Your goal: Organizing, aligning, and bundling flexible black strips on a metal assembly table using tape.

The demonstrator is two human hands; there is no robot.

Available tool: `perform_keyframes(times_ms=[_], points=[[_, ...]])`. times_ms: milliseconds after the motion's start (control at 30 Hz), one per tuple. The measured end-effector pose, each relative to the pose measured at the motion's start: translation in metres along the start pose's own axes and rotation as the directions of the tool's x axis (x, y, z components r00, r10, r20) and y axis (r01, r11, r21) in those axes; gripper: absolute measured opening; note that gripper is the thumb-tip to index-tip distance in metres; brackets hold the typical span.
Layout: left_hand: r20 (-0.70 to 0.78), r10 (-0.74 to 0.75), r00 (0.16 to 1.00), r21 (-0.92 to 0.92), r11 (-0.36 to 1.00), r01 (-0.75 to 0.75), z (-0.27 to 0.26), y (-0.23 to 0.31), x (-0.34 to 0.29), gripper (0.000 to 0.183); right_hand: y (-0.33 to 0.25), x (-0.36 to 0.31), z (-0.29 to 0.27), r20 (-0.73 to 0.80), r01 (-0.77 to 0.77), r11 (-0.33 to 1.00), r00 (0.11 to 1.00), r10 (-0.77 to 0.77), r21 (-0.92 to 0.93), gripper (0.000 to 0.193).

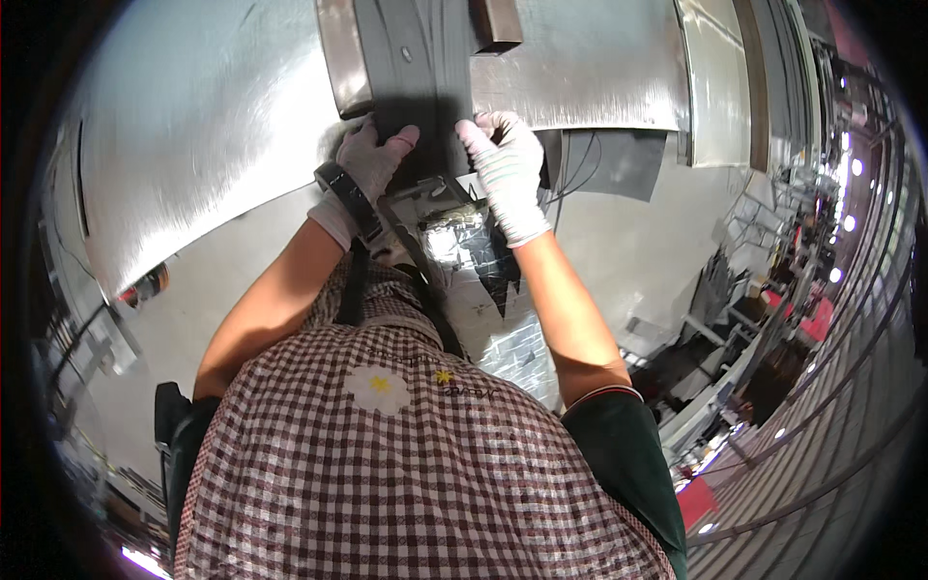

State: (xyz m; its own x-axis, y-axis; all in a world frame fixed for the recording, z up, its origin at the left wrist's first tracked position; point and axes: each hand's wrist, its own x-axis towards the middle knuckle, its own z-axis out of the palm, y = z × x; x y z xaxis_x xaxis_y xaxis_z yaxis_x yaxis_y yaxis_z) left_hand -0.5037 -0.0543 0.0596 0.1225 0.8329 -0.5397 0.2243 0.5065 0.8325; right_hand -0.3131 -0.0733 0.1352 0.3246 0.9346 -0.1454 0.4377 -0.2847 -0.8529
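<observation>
A long dark grey strip (411, 72) runs from the top edge toward me, between two bright metal surfaces. My left hand (372, 159), in a pale glove with a black band at the wrist, is closed at the strip's left edge, its thumb laid over the top. Across from it, my right hand (507, 164), gloved too, is closed at the right edge with the thumb pointing inward. The undersides of the fingers are hidden. Just below the hands is a support (474, 242) wrapped in shiny tape.
Metal sheets (203, 106) spread to the left, with another metal surface (590, 72) on the right. Brown metal bars (343, 58) flank the strip. A grey sheet (623, 164) hangs below the right surface, beside thin cables. Racks and loose parts (715, 329) stand on the right.
</observation>
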Motion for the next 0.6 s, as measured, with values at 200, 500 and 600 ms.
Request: perform_keyframes(times_ms=[200, 500, 600], points=[[0.099, 0.005, 0.995, -0.424, 0.905, 0.037, 0.009, 0.049, -0.023, 0.029, 0.0, -0.025, 0.006, -0.196, -0.008, 1.0, 0.981, 0.009, 0.005, 0.031], [0.151, -0.194, 0.969, -0.3, 0.925, 0.232, -0.002, 0.031, -0.006, 0.027, 0.025, -0.029, 0.012, -0.339, 0.161, 0.975, 0.918, -0.205, -0.154, 0.029], [0.085, -0.215, 0.973, -0.282, 0.931, 0.23, 0.004, 0.033, -0.01, 0.029, 0.029, -0.032, 0.013, -0.418, 0.108, 0.994, 0.902, -0.111, -0.032, 0.036]])
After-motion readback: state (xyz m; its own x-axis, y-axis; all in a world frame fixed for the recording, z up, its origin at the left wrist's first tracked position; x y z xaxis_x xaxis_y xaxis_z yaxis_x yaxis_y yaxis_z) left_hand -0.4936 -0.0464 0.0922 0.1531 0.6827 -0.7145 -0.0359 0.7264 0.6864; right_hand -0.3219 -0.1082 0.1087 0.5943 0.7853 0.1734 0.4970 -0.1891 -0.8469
